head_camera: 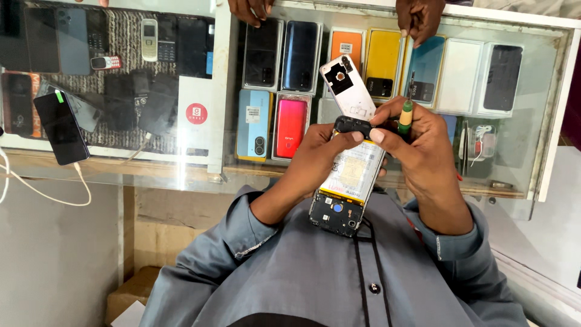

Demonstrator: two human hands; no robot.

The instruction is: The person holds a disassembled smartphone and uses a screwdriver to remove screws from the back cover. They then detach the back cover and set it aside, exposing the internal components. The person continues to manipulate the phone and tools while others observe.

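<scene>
My left hand (318,154) grips an opened phone (348,188) with its back cover off, showing the battery and the black inner frame. My right hand (417,151) holds a small screwdriver with a green and yellow handle (405,115); its thumb and forefinger also pinch a small black plastic piece (354,125) at the phone's far end. A white phone back cover (348,88) lies on the glass counter just beyond my hands.
The glass display counter (218,91) holds several boxed and loose phones. On its left side lies a black phone (60,127) with a white cable (42,194). Another person's two hands (251,9) (419,18) rest on the far edge.
</scene>
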